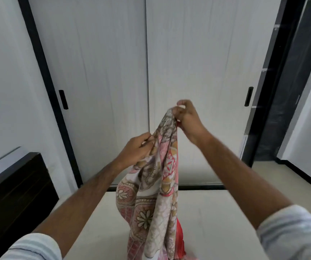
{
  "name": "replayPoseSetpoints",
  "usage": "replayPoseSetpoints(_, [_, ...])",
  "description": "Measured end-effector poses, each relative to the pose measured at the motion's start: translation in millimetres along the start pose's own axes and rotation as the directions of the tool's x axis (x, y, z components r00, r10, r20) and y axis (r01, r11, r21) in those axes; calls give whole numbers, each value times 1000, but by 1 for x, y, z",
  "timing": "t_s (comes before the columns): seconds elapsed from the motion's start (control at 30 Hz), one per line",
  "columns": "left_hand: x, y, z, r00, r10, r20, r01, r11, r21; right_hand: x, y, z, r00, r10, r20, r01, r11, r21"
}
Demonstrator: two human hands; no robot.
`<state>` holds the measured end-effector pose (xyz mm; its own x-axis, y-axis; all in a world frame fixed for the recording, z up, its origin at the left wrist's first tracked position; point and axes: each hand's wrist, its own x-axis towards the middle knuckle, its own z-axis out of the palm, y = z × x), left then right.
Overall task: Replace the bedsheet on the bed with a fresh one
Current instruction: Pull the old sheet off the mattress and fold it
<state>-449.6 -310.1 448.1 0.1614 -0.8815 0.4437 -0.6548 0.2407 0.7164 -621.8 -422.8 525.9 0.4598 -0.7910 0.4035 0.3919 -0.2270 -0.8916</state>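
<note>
Both arms reach forward, holding up a bunched cotton bedsheet (158, 184) printed with pink, red and tan floral medallions. The right hand (187, 119) is the higher one, its fingers and thumb curled tight around the top edge of the cloth. The left hand (137, 149), lower and just beside the fabric's left side, pinches a fold between curled fingers. From both hands the sheet hangs down in a gathered column onto the pale bare mattress (216, 218) below. Beyond the hands stand white sliding wardrobe doors (113, 62) with black handles; a dark wooden headboard (14, 188) lies left of the left arm.
</note>
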Motion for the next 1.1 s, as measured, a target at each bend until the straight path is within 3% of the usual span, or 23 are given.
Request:
replayPoseSetpoints(0.1, [0, -3, 15, 994, -14, 111, 30, 990, -140, 39, -43, -15, 986, -6, 166, -8, 996, 86])
replayPoseSetpoints(0.2, [2, 4, 31, 989, -2, 151, 25, 988, -155, 67, -93, -30, 963, -18, 268, -4, 997, 83])
replayPoseSetpoints(0.3, [12, 28, 40, 970, 137, 202, -177, 965, 194, 86, -135, -45, 949, -42, 313, 56, 998, -37])
replayPoseSetpoints(0.37, [21, 49, 47, 898, 358, 255, -438, 778, 451, 94, -152, -53, 970, -48, 239, 96, 977, -192])
replayPoseSetpoints(0.43, [24, 75, 55, 821, 459, 340, -571, 674, 469, 100, -162, -61, 987, -107, 116, 138, 941, -310])
replayPoseSetpoints(0.53, [19, 87, 80, 748, 343, 568, -547, 803, 236, 109, -175, -76, 956, -269, -114, 211, 907, -364])
replayPoseSetpoints(0.63, [7, 82, 110, 689, 156, 708, -469, 841, 271, 113, -201, -92, 861, -400, -314, 257, 875, -411])
replayPoseSetpoints(0.77, [1, 47, 127, 704, 43, 709, -372, 872, 317, 114, -221, -124, 825, -454, -337, 262, 835, -484])
replayPoseSetpoints(0.87, [8, 23, 116, 797, -13, 604, -409, 725, 554, 107, -206, -157, 807, -451, -382, 163, 791, -590])
replayPoseSetpoints(0.93, [15, 13, 91, 841, 28, 540, -471, 528, 707, 100, -192, -183, 778, -458, -431, 81, 753, -653])
replayPoseSetpoints(1.03, [29, -12, 41, 814, 151, 560, -579, 155, 800, 91, -176, -220, 739, -443, -508, -5, 750, -662])
replayPoseSetpoints(1.1, [33, -21, 7, 818, 140, 558, -570, 70, 819, 88, -168, -235, 732, -426, -532, -35, 756, -654])
